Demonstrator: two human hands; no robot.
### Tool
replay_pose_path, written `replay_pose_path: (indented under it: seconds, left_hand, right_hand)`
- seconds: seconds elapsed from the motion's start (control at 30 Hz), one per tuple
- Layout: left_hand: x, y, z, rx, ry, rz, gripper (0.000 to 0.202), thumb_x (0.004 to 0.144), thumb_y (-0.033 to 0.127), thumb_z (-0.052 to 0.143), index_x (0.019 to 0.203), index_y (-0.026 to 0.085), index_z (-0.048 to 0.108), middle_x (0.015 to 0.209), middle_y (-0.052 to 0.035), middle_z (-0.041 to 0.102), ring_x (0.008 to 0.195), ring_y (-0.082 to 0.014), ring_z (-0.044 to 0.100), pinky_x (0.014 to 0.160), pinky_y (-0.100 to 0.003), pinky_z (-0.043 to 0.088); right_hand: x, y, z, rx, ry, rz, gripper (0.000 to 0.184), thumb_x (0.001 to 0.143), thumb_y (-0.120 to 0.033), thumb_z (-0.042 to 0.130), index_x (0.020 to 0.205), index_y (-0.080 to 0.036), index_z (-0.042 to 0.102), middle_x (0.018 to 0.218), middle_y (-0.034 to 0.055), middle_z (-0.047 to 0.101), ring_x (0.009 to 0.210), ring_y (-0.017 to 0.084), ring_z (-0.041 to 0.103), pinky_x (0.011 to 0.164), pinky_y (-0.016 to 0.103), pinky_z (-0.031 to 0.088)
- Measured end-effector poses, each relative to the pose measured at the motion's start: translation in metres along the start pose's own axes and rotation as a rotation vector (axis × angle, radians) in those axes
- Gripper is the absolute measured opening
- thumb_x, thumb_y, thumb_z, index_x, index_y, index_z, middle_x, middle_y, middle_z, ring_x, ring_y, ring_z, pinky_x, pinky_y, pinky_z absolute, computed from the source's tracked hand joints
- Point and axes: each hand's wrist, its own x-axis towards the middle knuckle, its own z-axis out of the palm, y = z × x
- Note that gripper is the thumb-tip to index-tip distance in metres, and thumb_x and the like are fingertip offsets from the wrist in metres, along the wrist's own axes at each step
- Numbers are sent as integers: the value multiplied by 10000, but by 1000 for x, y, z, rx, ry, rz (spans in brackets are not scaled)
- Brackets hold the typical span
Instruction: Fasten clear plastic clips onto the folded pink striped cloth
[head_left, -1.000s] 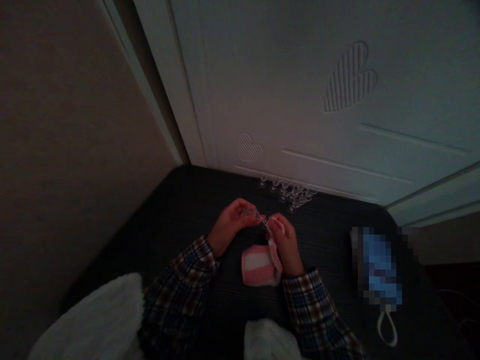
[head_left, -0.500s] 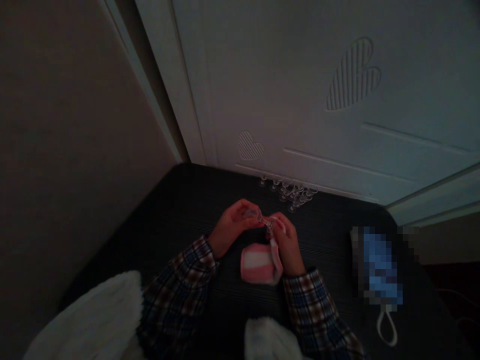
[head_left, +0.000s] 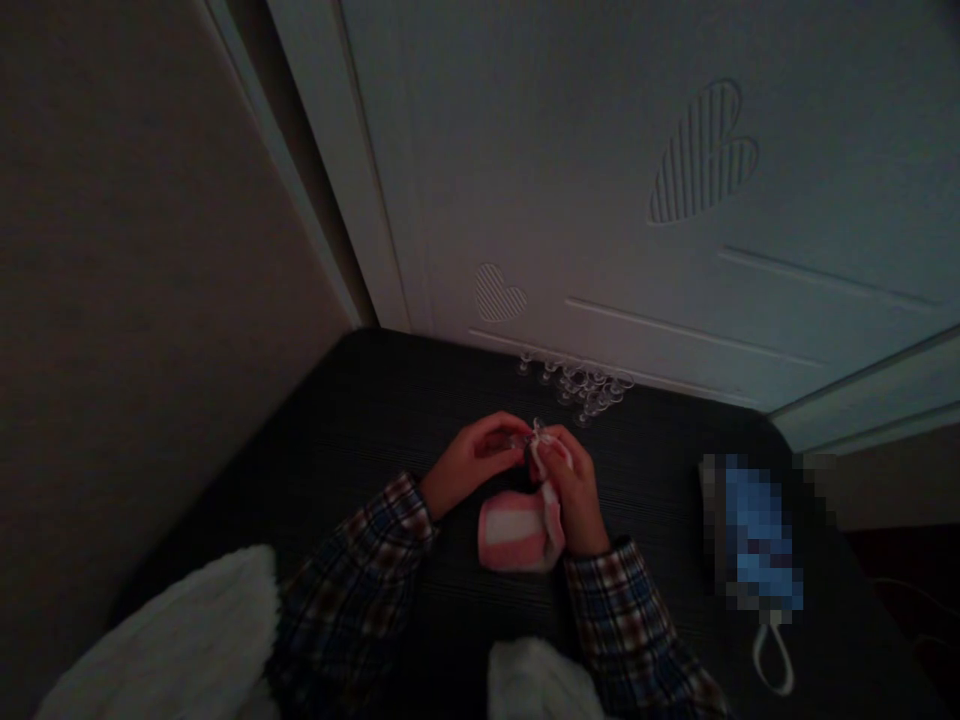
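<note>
My left hand (head_left: pixel 476 460) is closed with its fingertips on a small clear stemmed cup (head_left: pixel 517 441), mostly hidden by the fingers. My right hand (head_left: pixel 576 485) pinches a pink and white cloth (head_left: pixel 517 530) against the cup, close to the left fingertips. The cloth's lower part hangs in a fold over the dark table. Behind the hands, several small clear stemmed cups (head_left: pixel 589 388) stand clustered near the back edge.
The dark table (head_left: pixel 322 430) backs onto a white panel (head_left: pixel 562 150) with heart reliefs. A brown wall (head_left: pixel 150 250) rises on the left. To the right lies a pixelated blue item (head_left: pixel 761 535) with a white loop (head_left: pixel 772 660). White fluffy fabric (head_left: pixel 187 620) shows at the lower left.
Both hands stay in place while the small cup has turned between them. My left fingers have shifted slightly down, and a clear part now shows above the right fingertips.
</note>
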Motion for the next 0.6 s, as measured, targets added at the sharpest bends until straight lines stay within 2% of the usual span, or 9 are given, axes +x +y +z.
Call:
replay_pose_path:
  seconds: [0.1,0.17,0.27,0.4,0.6]
  left_hand:
    - [0,3,-2,42,45,-9,153,773,212,559,913,151,569,794,1,559,661,-91,511,636,-216,425]
    - [0,5,-4,88,79,-10,128,766,231,571,864,149,575,770,4,554,651,-91,500,610,-207,416]
    - [1,6,-4,136,91,-3,129,738,241,608,827,149,586,804,-8,575,741,-121,530,656,-221,430]
    - [1,6,-4,167,43,12,144,747,229,592,860,145,622,854,-31,595,828,-154,550,743,-264,440]
    - [2,1,-8,206,75,55,114,740,231,605,805,142,634,813,-18,572,798,-141,550,752,-259,434]
  right_hand:
    - [1,0,-2,-11,103,-30,74,822,-263,509,872,-212,490,675,-48,454,578,85,411,529,202,334]
    - [1,0,-3,-17,142,-55,82,826,-261,497,896,-220,485,677,-50,448,582,87,417,531,202,341]
    - [2,2,-3,-51,101,-81,64,800,-238,524,853,-210,500,688,-46,459,589,87,423,538,203,350]
    - [3,3,-3,-118,63,-82,45,773,-203,537,817,-199,528,750,-29,505,632,95,451,572,210,369]
    - [3,1,-5,-177,16,-65,40,750,-178,541,781,-191,562,737,-24,522,669,109,468,595,214,369]
